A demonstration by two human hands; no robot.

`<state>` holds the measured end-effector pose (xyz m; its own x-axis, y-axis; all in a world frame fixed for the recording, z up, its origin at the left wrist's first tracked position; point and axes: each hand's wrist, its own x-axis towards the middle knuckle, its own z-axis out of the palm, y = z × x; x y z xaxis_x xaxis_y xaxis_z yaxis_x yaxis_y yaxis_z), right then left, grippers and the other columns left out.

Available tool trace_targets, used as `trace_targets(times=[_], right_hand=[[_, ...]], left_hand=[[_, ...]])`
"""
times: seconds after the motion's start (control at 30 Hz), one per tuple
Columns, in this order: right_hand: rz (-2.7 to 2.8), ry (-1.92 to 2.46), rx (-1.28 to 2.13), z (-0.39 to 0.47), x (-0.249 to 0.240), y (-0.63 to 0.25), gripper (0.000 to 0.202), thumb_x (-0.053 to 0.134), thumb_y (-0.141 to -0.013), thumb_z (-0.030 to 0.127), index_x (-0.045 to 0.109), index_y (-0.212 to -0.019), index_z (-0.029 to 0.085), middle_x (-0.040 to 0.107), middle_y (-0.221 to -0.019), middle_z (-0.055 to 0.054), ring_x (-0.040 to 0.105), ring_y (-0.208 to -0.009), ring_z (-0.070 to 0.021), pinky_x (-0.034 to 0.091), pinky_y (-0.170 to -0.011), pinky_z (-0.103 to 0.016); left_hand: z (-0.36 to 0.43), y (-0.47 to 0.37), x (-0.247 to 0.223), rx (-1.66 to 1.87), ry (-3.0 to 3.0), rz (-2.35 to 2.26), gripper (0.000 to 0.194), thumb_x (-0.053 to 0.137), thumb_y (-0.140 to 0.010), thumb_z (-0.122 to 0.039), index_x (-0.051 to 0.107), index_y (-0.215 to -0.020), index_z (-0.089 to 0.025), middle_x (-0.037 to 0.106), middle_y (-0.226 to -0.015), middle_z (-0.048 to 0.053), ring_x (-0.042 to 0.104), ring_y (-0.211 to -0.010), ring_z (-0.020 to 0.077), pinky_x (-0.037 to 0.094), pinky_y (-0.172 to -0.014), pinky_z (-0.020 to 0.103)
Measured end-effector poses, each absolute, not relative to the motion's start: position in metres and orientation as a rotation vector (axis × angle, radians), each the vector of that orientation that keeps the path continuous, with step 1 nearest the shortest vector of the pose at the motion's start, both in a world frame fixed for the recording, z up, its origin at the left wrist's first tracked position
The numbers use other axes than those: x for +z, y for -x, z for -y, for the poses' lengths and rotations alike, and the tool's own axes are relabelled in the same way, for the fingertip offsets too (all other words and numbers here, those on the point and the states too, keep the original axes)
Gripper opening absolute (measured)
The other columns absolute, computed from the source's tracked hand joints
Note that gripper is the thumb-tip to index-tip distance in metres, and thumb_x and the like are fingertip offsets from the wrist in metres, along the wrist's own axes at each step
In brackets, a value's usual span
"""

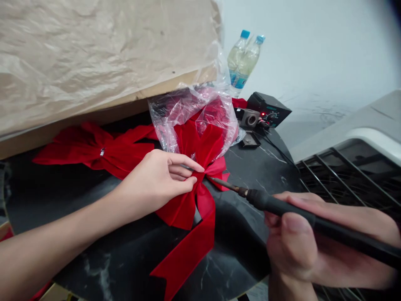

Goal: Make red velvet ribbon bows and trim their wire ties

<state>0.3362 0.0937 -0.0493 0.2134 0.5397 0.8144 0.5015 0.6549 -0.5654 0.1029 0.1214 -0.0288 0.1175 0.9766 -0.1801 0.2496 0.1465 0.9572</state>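
Right hand [330, 255] gripping soldering iron [282, 205] — left hand [158, 177] pinching bow [183, 207] — marbled table [125, 255], pale wall [313, 50].

No legible txt on bottle labels [240, 81] or blk box [272, 103]

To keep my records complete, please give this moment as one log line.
left hand: pinching red bow; right hand: holding soldering iron; tip: near bow's centre

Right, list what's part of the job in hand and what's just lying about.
Part of the job:
red bow, at the left hand's fingertips
black-handled iron in the right hand, tip at the bow's centre
control box, lit red, probably the iron's

Lying about:
water bottles by the wall
second red bow, untouched
plastic bag with red material inside
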Motion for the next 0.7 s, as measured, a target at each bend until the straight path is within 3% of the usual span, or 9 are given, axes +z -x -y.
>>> trace_targets(times=[0.13, 0.33, 0.57, 0.7], right_hand=[[1.518, 0.942, 0.056, -0.0939, -0.0483, -0.3344, 0.012, 0.075, -0.081, 0.031, 0.076, -0.093, 0.027, 0.070, -0.073, -0.005, 0.065, -0.054, -0.0195, 0.057, -0.047, -0.036], [1.465, 0.831, 0.020, -0.0976, -0.0484, -0.3288, 0.028, 0.077, -0.069, 0.012, 0.079, -0.095, 0.021, 0.065, -0.069, 0.000, 0.067, -0.057, -0.0180, 0.059, -0.051, -0.035], [1.483, 0.822, 0.037, -0.0969, -0.0502, -0.3271, 0.027, 0.075, -0.071, 0.011, 0.079, -0.096, 0.021, 0.063, -0.070, 0.001, 0.067, -0.058, -0.0172, 0.058, -0.052, -0.035], [1.510, 0.776, 0.012, -0.0975, -0.0436, -0.3288, 0.026, 0.074, -0.072, 0.013, 0.079, -0.097, 0.020, 0.062, -0.067, 0.001, 0.065, -0.054, -0.0155, 0.056, -0.048, -0.032]], left_hand=[[-0.1215, -0.1050, -0.0290, 0.868, -1.322, -1.354, 0.022, 0.078, -0.073, -0.016, 0.084, -0.093, -0.021, 0.084, -0.084, 0.001, 0.082, -0.086, 0.0200, 0.065, -0.077, 0.020], [-0.1208, -0.1049, -0.0281, 0.887, -1.323, -1.323, 0.022, 0.078, -0.073, -0.013, 0.084, -0.092, -0.022, 0.085, -0.085, -0.001, 0.082, -0.084, 0.0176, 0.064, -0.075, 0.016], [-0.1210, -0.1045, -0.0281, 0.907, -1.345, -1.310, 0.022, 0.080, -0.073, -0.015, 0.085, -0.093, -0.023, 0.085, -0.084, 0.000, 0.082, -0.083, 0.0201, 0.067, -0.078, 0.021], [-0.1199, -0.1043, -0.0291, 0.912, -1.343, -1.299, 0.024, 0.081, -0.074, -0.017, 0.086, -0.096, -0.025, 0.085, -0.086, -0.002, 0.082, -0.084, 0.0185, 0.066, -0.078, 0.019]])
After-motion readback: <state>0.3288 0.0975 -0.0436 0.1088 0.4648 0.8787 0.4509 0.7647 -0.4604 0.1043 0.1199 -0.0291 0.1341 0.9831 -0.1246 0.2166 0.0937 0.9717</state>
